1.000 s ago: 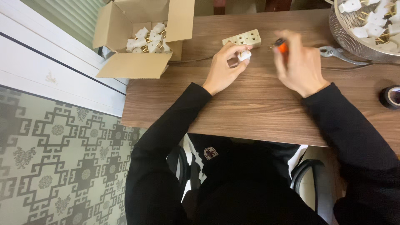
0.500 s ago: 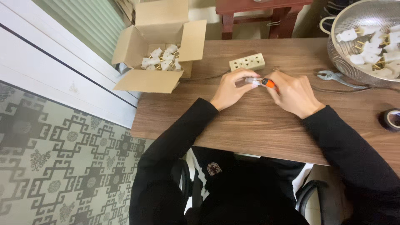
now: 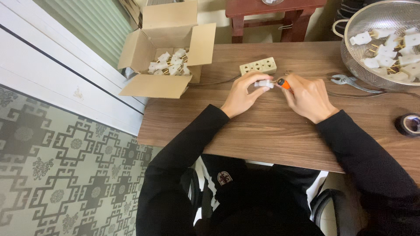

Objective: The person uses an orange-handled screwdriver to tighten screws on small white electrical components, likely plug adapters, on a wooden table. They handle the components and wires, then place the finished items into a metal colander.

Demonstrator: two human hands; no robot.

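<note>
Two hands are working close together above the middle of the wooden bench (image 3: pixel 271 131). The left hand (image 3: pixel 242 94) is curling its fingers around a small white plug (image 3: pixel 264 83), pinching it between thumb and fingertips. The right hand (image 3: pixel 308 97) is closing around a screwdriver with an orange handle (image 3: pixel 283 83), whose tip is pointing toward the plug; whether the tip is touching it cannot be told. Both hands are gripping narrowly, and both forearms are wearing black sleeves.

Just beyond the hands, a cream socket strip (image 3: pixel 258 66) is lying flat on the bench, with a thin cable running from it toward the left. Further to the left of the left hand, an open cardboard box (image 3: pixel 151 85) is sitting at the bench corner, holding a heap of white plugs (image 3: pixel 169 64) with brass pins. To the right of the right hand, a pair of grey pliers (image 3: pixel 348 81) is lying on the bench, just beside a metal colander (image 3: pixel 350 52) that is holding more white plugs. Well to the right of the right hand, near the bench edge, a roll of black tape (image 3: pixel 409 124) is lying flat. Beyond the socket strip, a red-brown wooden stool (image 3: pixel 271 13) is standing behind the bench.
</note>
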